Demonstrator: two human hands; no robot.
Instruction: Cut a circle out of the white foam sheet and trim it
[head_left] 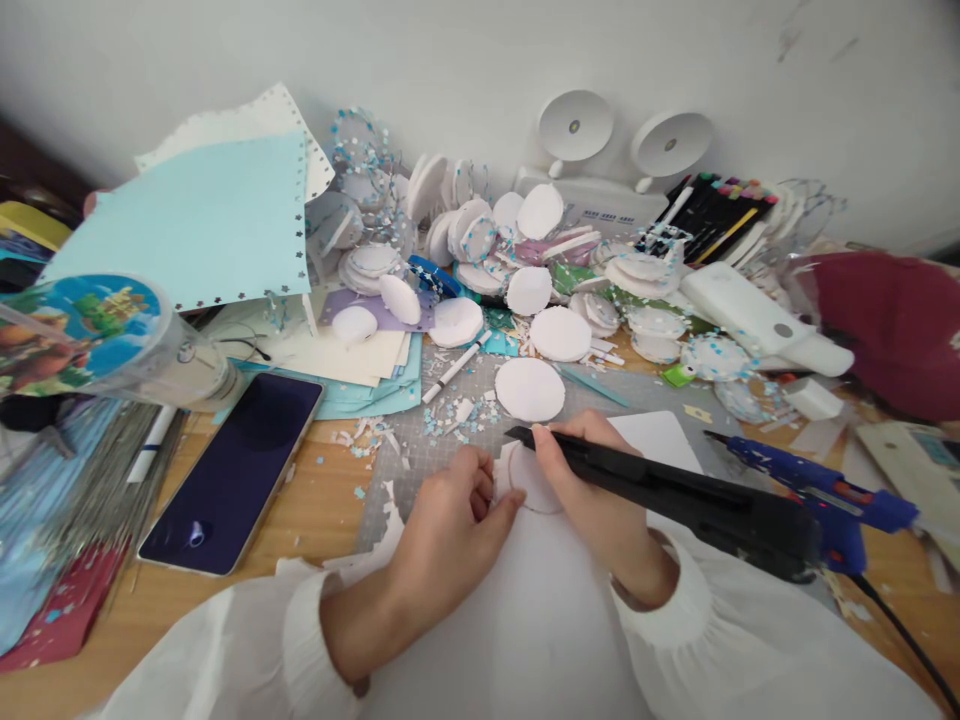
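Observation:
In my right hand is a black utility knife, its blade pointing left over a white foam sheet. A reddish circle outline is drawn at the far end of that sheet, just below the blade tip. My left hand has curled fingers and grips the sheet's left edge, with the thumb resting on the circle. Beyond the knife tip, a cut white disc lies on the grey cutting mat.
Many white discs are heaped at the back. On the left lie a phone, a lidded plastic cup and a light blue sheet. A blue glue gun with a cord sits on the right. Paper scraps litter the mat.

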